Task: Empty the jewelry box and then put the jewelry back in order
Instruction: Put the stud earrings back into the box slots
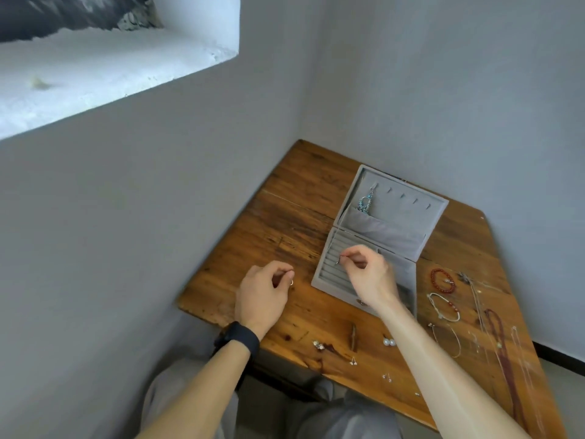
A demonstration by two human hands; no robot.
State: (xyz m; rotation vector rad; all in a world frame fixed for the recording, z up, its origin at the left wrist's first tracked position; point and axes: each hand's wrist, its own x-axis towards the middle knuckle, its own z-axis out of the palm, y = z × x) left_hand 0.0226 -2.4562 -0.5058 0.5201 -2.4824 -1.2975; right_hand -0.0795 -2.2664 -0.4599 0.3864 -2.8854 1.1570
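An open grey velvet jewelry box (329, 277) sits on the wooden table (285, 223), its lid (411, 213) leaning back. A blue beaded piece (365, 202) hangs from a hook inside the lid. My right hand (368, 274) hovers over the box's ring slots and pinches a small ring (338, 262) between thumb and forefinger. My left hand (264, 291) is over the table left of the box, pinching another small ring (291, 282). Part of the box's base is hidden under my right hand.
Jewelry lies spread on the table: a red bead bracelet (441, 280), a white cord bracelet (444, 307), long necklaces (500, 337) at the right, pearl earrings (389, 342) and small studs (353, 361) near the front edge. Walls close in at the left and back.
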